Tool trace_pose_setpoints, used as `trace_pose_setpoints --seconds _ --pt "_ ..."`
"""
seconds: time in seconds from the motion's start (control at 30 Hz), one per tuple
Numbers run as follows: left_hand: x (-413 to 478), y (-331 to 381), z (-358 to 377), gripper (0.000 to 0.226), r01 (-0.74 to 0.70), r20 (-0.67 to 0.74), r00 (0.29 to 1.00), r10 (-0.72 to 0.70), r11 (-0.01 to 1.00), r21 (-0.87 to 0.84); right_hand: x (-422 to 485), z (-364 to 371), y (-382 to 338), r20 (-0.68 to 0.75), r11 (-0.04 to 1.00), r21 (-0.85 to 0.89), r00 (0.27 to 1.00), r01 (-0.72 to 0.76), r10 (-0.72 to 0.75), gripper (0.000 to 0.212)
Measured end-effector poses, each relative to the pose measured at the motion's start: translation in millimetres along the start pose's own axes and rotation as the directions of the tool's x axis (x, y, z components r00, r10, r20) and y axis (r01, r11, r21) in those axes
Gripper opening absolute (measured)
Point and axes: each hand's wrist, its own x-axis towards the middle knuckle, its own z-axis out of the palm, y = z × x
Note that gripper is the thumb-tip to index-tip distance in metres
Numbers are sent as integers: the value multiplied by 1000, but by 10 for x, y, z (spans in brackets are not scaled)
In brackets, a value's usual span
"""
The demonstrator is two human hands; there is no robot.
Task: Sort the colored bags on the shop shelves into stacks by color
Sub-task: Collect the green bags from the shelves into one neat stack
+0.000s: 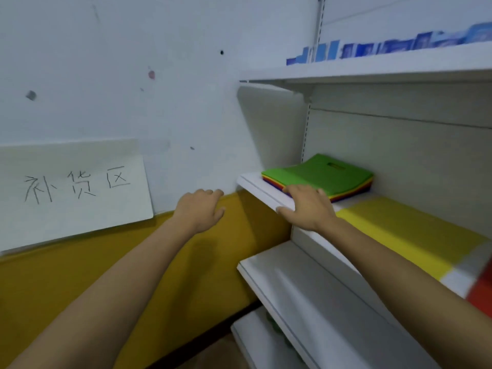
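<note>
Right hand (308, 209): grip spread, thumb out along the edge of the white metal shelf (255, 187), fingertips touching the front edge of the flat stack of mixed-colour bags (319, 174), green on top, at the shelf's left end. Left hand (199, 209): grip loosely curled, holding nothing, in the air beside the shelf. Flat yellow bags (399, 230) lie just right of the stack. White handwritten sign (74, 190) on the wall, left.
</note>
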Motion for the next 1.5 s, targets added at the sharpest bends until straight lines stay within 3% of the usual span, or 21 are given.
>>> trace_pose_setpoints --seconds 0.23,0.43,0.6,0.77,0.9,0.97,1.03,1.13,1.23,1.3,1.5 --pt "715 -98 402 49 -116 -18 993 115 989 -92 542 198 37 -33 994 -3 994 -107 107 56" --pt "1618 143 678 47 -220 -101 974 203 955 -200 1031 379 471 -92 932 209 942 -297 321 54" --pt "2373 416 878 48 -332 -88 943 320 907 -259 1387 653 978 -44 861 260 885 -437 463 53" --pt "3004 548 1087 36 -354 -33 924 380 820 -449 1422 872 1412 -16 787 141 793 -601 609 49" --pt "3526 666 1272 29 -395 18 879 476 750 -531 1395 1041 1590 -9 704 48 704 -709 710 64" --pt "3791 784 1356 30 -385 34 869 494 717 -581 1409 1121 1619 -4 689 21 689 -725 725 65" --pt "3942 914 1412 30 -364 38 872 487 701 -613 1370 1133 1615 15 718 -6 718 -696 696 56" --pt "4174 1073 1590 50 -342 41 874 484 673 -655 1353 1123 1604 57 716 -18 714 -698 698 57" --pt "4299 1160 1828 61 -276 98 869 485 639 -718 1335 1109 1544 34 636 -70 635 -769 772 79" --pt "4350 1192 1941 51 -265 85 864 496 592 -761 1339 1108 1505 25 558 -105 559 -823 829 79" --pt "4403 1231 2046 45 -274 13 878 478 526 -805 1378 1070 1441 1 502 -162 508 -850 861 81"
